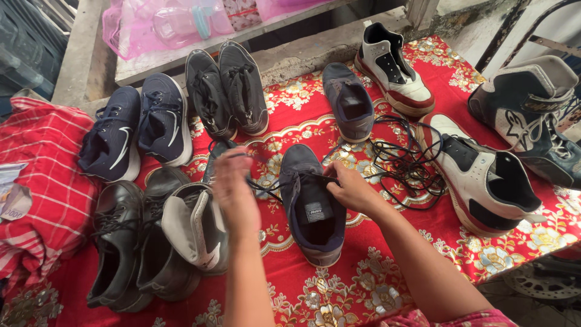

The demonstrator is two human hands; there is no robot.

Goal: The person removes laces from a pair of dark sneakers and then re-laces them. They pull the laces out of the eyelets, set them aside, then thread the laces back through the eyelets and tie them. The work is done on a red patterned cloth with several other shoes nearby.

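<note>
Up top on the shelf there's a pink see-through plastic bag with a clear bottle-ish container inside it, and down at the far left edge a scrap of printed paper sits on a red checked cloth. The navy sneaker in the middle has a small dark rectangular label on its insole, and it's lying sole-down on the red floral tablecloth, toe pointing away from the person. The right hand is curled over the shoe's right edge near the eyelets, fingers pinched on the black shoelace there. The left hand is raised a bit above the cloth, blurry, fingers bunched around the other end of that lace, pulling it taut to the left. Both forearms come in from the bottom of the view. A loose tangle of black laces lies just right of the shoe. Around it: the matching navy sneaker further back, two white high-tops with red soles, a dark pair, blue running shoes, and black leather shoes on the left.
</note>
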